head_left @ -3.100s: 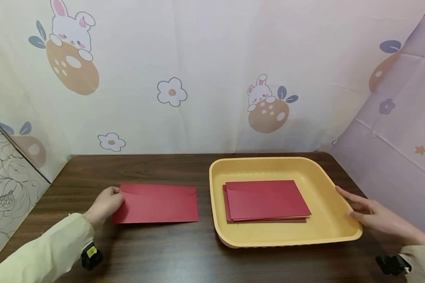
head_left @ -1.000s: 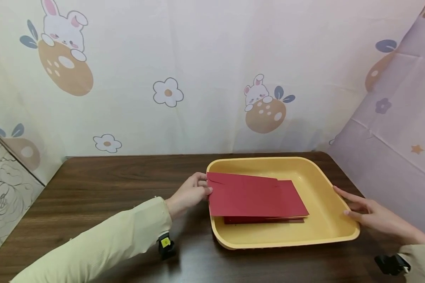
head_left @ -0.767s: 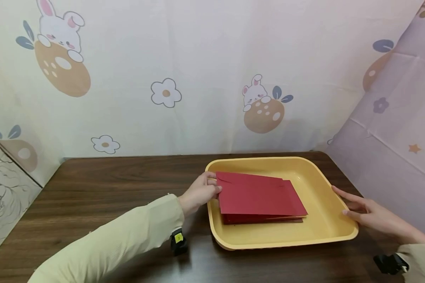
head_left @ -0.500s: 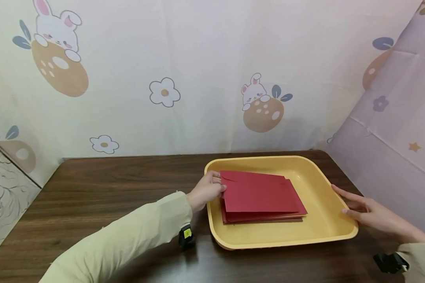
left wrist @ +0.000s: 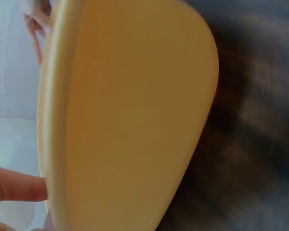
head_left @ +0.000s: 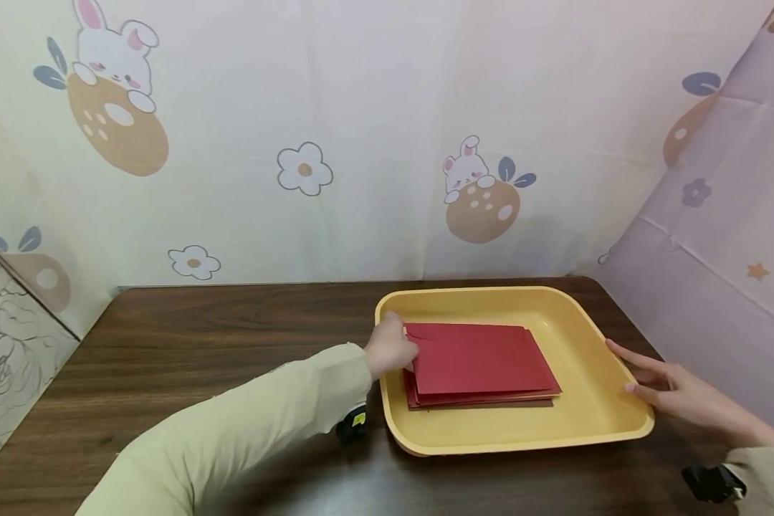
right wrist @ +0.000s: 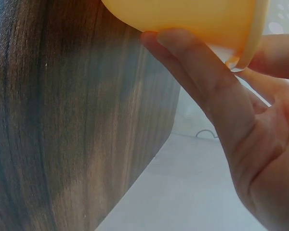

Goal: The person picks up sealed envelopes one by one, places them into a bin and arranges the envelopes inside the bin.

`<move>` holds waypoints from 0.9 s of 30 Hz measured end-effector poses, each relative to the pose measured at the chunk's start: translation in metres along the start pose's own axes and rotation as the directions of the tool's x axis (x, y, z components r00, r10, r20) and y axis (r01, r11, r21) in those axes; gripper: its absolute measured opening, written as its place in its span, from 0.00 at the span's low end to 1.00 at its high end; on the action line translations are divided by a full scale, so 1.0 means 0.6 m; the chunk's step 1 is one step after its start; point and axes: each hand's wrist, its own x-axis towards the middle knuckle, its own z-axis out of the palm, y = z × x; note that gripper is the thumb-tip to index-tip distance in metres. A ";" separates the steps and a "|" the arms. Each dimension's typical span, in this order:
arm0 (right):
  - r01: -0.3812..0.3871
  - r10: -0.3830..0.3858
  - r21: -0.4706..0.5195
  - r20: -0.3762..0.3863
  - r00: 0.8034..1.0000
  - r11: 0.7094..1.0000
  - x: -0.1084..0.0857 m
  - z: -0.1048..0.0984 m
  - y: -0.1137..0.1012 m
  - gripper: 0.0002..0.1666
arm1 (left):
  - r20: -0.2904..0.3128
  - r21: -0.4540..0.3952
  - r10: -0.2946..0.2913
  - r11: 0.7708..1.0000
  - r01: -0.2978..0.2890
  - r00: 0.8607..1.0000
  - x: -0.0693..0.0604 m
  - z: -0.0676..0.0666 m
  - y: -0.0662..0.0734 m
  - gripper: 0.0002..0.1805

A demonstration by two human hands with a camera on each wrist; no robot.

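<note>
Red paper envelopes (head_left: 480,358) lie in a loose stack in a yellow plastic tray (head_left: 593,401). My left hand (head_left: 391,347) reaches over the tray's left rim and holds the top envelope by its left edge, thumb on the upper face; the other fingers are mostly hidden. From the left wrist, the tray's outer wall (left wrist: 130,110) fills the view, part of the left hand (left wrist: 17,187) showing beyond the rim. My right hand (head_left: 674,387) holds the tray's right rim. In the right wrist view its thumb is over the rim and its fingers (right wrist: 197,67) lie against the outside wall.
The tray stands on a dark wood-grain table (head_left: 232,337), toward its right side. A patterned cloth (head_left: 374,143) hangs behind the table's back edge. Another cloth (head_left: 735,287) hangs along the right.
My left hand has carried an envelope from the table's left side rightward into the tray and lowered it onto the stack. The right hand stays at the tray's right rim.
</note>
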 end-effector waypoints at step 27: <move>-0.043 0.042 -0.027 -0.025 0.999 0.999 -0.002 0.004 -0.006 0.43 | -0.002 0.274 0.068 0.960 -0.065 0.998 -0.009 0.008 0.001 0.29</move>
